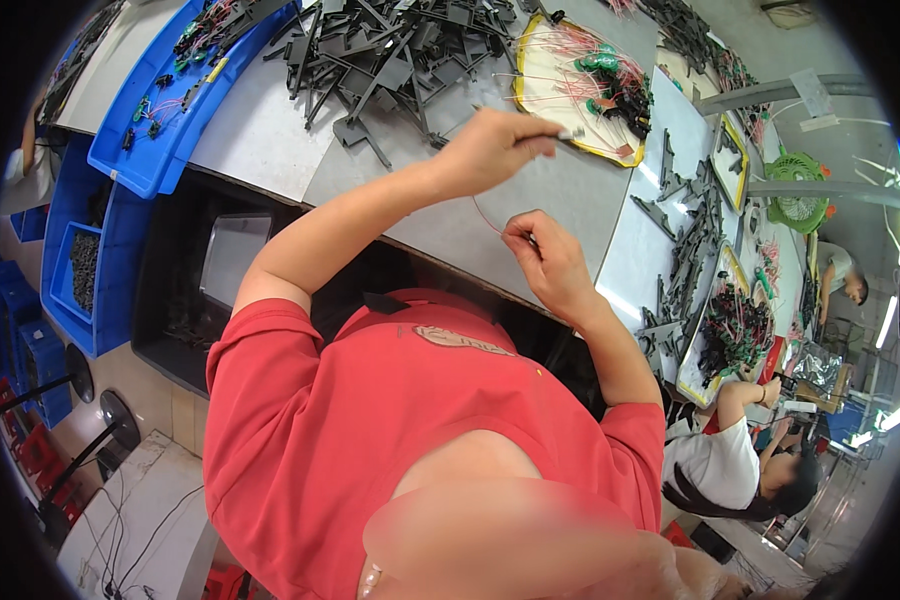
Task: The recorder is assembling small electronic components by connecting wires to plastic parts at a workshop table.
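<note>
My left hand (495,150) is stretched over the grey tabletop, its fingers closed on a small silvery piece (572,133) that sticks out past the fingertips. Its exact kind is too small to make out. Closer to my body, my right hand (550,262) pinches a thin red wire (486,215), which curves up from the fingers toward my left wrist. Just beyond my left fingertips lies a yellow-edged tray (538,75) with red and white wires, green parts and black parts. A heap of black plastic parts (400,60) covers the table's far side.
A blue bin (150,140) with wired parts stands at the table's left. More black parts (690,240) are spread on the right-hand table, near another tray of wired pieces (735,325) and a green fan (798,190). A co-worker in white (715,465) sits at the right.
</note>
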Demonstrator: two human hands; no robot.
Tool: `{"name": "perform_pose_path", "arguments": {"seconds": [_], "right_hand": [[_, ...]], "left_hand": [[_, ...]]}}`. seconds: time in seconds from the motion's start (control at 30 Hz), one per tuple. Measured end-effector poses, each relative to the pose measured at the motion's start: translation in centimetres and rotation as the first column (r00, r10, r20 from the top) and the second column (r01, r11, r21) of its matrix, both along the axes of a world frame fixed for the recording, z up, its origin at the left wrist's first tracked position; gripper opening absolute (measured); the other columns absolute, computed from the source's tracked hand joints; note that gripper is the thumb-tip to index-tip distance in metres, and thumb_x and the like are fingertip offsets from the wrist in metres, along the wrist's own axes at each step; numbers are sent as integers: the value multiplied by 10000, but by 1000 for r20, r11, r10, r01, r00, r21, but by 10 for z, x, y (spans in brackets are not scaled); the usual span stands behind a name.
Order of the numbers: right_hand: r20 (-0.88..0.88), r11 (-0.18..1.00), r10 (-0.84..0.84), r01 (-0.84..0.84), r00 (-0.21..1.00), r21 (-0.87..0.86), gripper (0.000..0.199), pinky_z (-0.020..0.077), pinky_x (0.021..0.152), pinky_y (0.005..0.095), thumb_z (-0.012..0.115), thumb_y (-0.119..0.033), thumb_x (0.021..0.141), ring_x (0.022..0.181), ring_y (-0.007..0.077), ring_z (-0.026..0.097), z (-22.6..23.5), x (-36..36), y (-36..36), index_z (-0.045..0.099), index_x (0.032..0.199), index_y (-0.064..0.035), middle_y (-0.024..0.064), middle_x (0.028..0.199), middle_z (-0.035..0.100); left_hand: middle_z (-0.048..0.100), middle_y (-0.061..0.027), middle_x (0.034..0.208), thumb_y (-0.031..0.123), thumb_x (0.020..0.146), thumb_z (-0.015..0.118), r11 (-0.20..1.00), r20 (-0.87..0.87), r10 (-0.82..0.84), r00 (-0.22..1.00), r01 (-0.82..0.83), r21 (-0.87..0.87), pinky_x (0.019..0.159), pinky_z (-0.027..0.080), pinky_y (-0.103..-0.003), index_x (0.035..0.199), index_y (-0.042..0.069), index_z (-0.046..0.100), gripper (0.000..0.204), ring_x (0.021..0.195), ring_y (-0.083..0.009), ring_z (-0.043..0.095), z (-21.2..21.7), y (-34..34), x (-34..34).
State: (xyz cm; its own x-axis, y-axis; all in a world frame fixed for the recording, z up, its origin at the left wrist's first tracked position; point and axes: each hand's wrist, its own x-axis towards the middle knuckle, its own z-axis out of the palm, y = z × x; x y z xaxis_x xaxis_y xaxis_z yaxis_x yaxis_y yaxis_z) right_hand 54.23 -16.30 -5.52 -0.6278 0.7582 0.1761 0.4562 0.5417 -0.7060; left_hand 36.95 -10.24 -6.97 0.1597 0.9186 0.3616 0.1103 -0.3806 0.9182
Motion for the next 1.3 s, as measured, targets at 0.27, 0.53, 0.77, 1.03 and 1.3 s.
{"name": "perform_pose_path", "arguments": {"seconds": [0.27, 0.53, 0.77, 1.03, 1.3], "right_hand": [[-51, 975, -100, 108, 994, 194, 61, 458, 608, 287, 607, -79, 825, 676, 210, 569, 45, 19, 32, 586, 856, -30, 87, 801, 577], [-320, 865, -256, 364, 912, 347, 105, 404, 573, 234, 615, -119, 841, 670, 144, 486, 10, 28, 33, 574, 840, -23, 67, 819, 506], [-375, 927, -253, 334, 892, 169, 116, 406, 567, 221, 600, -127, 854, 671, 127, 484, 6, 36, 33, 561, 833, -20, 54, 823, 506], [-336, 963, -148, 213, 930, 166, 61, 475, 571, 229, 617, -67, 828, 696, 126, 541, 1, 49, 23, 587, 856, -21, 59, 846, 511], [-370, 952, -143, 229, 918, 201, 72, 500, 585, 222, 626, -29, 803, 715, 129, 560, 4, 51, 20, 606, 872, -32, 60, 860, 536]], "left_hand": [[625, -3, 824, 204, 917, 485, 786, 259, -433, 863, 502, -362, 634, 434, -231, 1116, 25, 591, 287, 690, -67, 501, 13, -22, 3], [593, -11, 718, 265, 937, 460, 683, 283, -457, 843, 536, -496, 549, 408, -231, 1063, 24, 604, 309, 601, -63, 477, 32, -36, 9], [549, -5, 687, 265, 935, 449, 706, 61, -545, 836, 497, -504, 543, 404, -242, 1120, 38, 582, 321, 593, -75, 461, 29, -40, 21], [592, -36, 749, 217, 929, 453, 519, 337, -509, 792, 595, -614, 588, 417, -243, 1130, -17, 550, 323, 647, -78, 509, 40, -39, 24], [601, -37, 714, 206, 929, 458, 538, 338, -492, 802, 585, -606, 582, 430, -234, 1075, -19, 590, 298, 672, -85, 556, 28, -37, 27]]}}
